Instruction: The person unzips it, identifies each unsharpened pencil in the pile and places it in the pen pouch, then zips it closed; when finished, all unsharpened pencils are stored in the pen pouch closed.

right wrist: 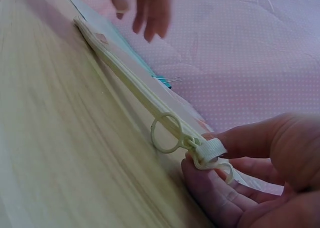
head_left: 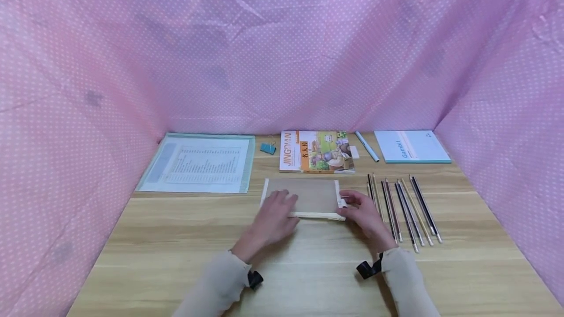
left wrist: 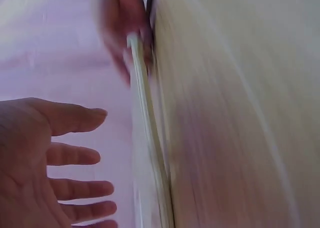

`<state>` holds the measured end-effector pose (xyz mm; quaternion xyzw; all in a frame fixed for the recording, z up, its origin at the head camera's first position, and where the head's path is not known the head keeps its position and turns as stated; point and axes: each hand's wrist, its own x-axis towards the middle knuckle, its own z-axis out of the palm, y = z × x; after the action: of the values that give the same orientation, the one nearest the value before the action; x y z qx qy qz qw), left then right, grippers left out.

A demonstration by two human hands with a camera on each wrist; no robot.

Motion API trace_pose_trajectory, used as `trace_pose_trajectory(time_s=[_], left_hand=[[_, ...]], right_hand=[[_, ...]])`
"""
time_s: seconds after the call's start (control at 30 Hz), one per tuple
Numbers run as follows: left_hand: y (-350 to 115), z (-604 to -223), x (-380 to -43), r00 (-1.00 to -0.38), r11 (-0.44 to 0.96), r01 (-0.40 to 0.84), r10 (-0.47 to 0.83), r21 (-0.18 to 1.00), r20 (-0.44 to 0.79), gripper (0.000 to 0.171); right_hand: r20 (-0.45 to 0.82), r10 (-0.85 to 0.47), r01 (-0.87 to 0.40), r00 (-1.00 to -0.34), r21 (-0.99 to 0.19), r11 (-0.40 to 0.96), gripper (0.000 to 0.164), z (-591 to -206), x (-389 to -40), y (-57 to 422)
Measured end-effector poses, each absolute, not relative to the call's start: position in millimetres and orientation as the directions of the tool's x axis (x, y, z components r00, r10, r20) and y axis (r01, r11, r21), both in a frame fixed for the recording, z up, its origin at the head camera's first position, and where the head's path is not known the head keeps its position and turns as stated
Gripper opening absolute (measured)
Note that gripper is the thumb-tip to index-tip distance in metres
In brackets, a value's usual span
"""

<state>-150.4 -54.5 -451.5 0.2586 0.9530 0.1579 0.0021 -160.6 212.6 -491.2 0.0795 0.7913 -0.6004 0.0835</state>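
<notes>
A flat zip pouch (head_left: 315, 194) with a see-through grey-beige face and cream edging lies on the wooden table. My right hand (head_left: 363, 214) pinches its right end between thumb and fingers, beside a small fabric tab (right wrist: 211, 150). In the right wrist view, a cream zipper (right wrist: 135, 87) runs along the near edge, with a ring pull hanging at the pinched end. My left hand (head_left: 274, 216) hovers over the pouch's left part, fingers spread and straight, holding nothing. The left wrist view shows its fingers (left wrist: 82, 188) apart from the zipper edge.
Several pencils (head_left: 410, 209) lie to the right. Along the back are a zip folder with a printed sheet (head_left: 202, 163), a teal binder clip (head_left: 268, 148), a colourful book (head_left: 317, 153), a light-blue pen (head_left: 367, 147) and a pale-blue notebook (head_left: 411, 147). Pink dotted cloth (head_left: 282, 62) encloses the table.
</notes>
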Motion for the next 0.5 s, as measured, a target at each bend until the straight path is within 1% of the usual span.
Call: trace_pose_trajectory(time_s=[0.17,0.3,0.4,0.5], left_hand=[[-11,-451,-142,-0.824,0.78,0.559,0.559,0.28,0.09,0.042],[13,-459,-142,-0.801,0.752,0.596,0.581,0.281,0.146,0.029],[25,-469,-145,-0.798,0.735,0.6,0.577,0.317,0.175,0.02],[34,-476,-148,-0.805,0.733,0.589,0.566,0.339,0.176,0.018]], right_hand=[[-0.251,0.031,0.251,-0.967,-0.937,0.241,0.057,-491,-160,212],[-0.273,0.026,0.272,-0.962,-0.939,0.21,0.056,-491,-161,212],[-0.286,0.035,0.287,-0.957,-0.937,0.196,0.057,-492,-161,212],[-0.288,0.042,0.29,-0.957,-0.935,0.203,0.056,-492,-161,211]])
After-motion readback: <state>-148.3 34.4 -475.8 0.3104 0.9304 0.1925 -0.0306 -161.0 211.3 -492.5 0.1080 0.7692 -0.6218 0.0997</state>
